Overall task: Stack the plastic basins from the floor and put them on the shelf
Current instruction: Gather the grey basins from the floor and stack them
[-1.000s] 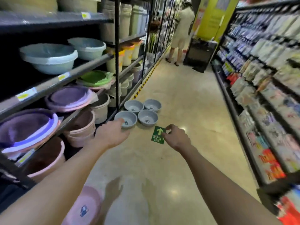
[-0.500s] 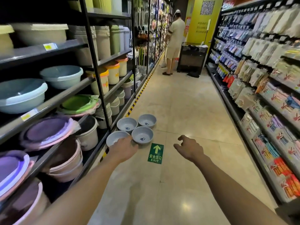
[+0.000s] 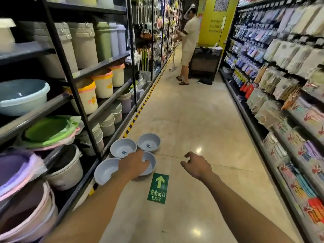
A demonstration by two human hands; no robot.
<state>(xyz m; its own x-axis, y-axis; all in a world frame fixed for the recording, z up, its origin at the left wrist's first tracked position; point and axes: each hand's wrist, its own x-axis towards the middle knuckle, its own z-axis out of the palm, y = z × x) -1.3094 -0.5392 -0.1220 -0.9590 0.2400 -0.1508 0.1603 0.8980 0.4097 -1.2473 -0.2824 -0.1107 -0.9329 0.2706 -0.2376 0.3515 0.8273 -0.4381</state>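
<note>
Four grey round plastic basins (image 3: 148, 142) clustered on floor beside black metal shelf (image 3: 98, 67). Left hand (image 3: 134, 164) over near-right basin (image 3: 151, 163), grip state unclear (fingers hidden). Right hand (image 3: 197, 164) spread, empty, likely staged for second basin.
</note>
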